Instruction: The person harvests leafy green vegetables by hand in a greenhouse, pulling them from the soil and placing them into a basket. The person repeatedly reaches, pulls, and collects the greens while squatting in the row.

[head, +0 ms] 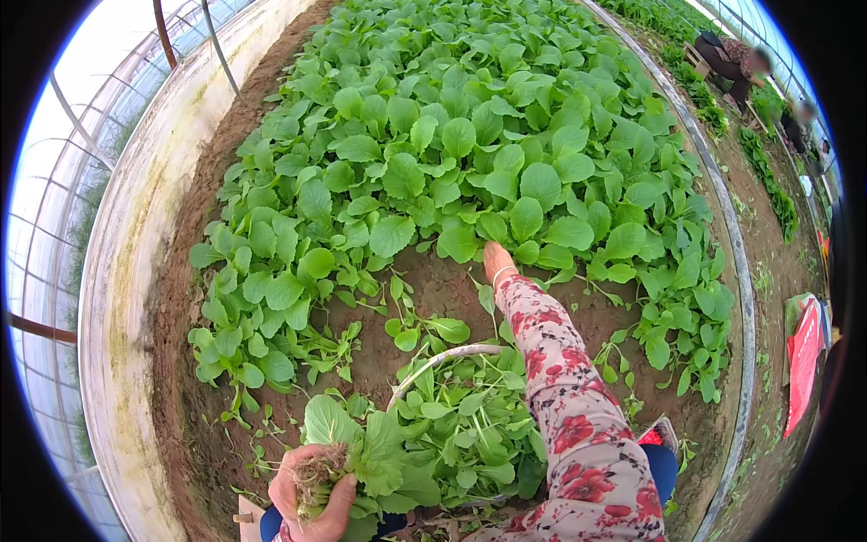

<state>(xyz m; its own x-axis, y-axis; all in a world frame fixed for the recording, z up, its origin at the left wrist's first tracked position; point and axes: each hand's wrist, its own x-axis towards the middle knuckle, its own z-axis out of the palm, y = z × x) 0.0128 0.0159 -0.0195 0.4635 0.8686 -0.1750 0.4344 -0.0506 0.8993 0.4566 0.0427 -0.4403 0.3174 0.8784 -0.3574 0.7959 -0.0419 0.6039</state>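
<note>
My left hand grips a bunch of leafy green plants at the stems, their soil-caked roots turned up. It is held low, at the left of a basket with a pale rim and a heap of small loose greens inside. My right arm, in a floral sleeve, stretches past the basket to the near edge of the growing leaf vegetables. My right hand reaches in under the leaves there; its fingers are hidden, so any hold cannot be made out.
A low whitish wall runs along the left, and a grey pipe-like edging borders the bed on the right. Scattered plants lie on the bare soil. At far right are other people crouching and a red bag.
</note>
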